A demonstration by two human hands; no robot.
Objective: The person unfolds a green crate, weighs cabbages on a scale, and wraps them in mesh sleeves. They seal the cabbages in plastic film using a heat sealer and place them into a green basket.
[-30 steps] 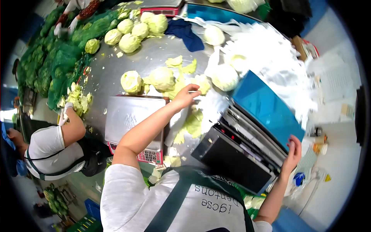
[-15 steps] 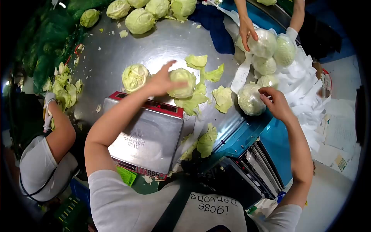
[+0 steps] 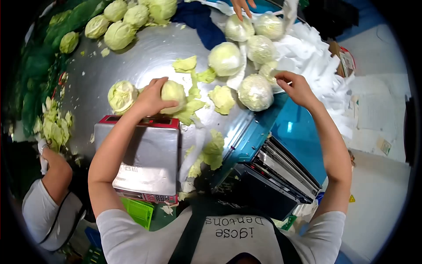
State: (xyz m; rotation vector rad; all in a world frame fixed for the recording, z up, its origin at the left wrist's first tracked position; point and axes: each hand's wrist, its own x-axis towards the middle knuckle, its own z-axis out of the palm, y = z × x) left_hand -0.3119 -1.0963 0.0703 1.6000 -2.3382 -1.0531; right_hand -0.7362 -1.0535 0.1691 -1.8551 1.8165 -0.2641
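Observation:
My left hand (image 3: 154, 99) is curved around the left side of a pale green cabbage (image 3: 173, 96), its thumb across the near side. Another trimmed cabbage (image 3: 122, 97) sits just left of that hand. My right hand (image 3: 299, 89) has thumb and forefinger brought together beside the shiny wrapped cabbages; whatever is between them is too small to make out. Closest to it are a wrapped cabbage (image 3: 256, 92) at the table edge and a partly covered one (image 3: 269, 71) behind it. Loose leaves (image 3: 221, 99) lie between my two hands.
A metal-topped scale (image 3: 147, 160) stands before my left forearm. A co-worker's hand (image 3: 241, 6) reaches over wrapped cabbages (image 3: 262, 49) at the far right, near heaped white strips (image 3: 303, 53). Unwrapped cabbages (image 3: 119, 36) and a dark cloth (image 3: 200, 22) lie farther back. Another person's arm (image 3: 57, 169) is at left.
The view has shifted, moving the table leftward. My left hand has settled against the cabbage. A pale cabbage now sits on the white strip, and the co-worker's hand has drawn farther back.

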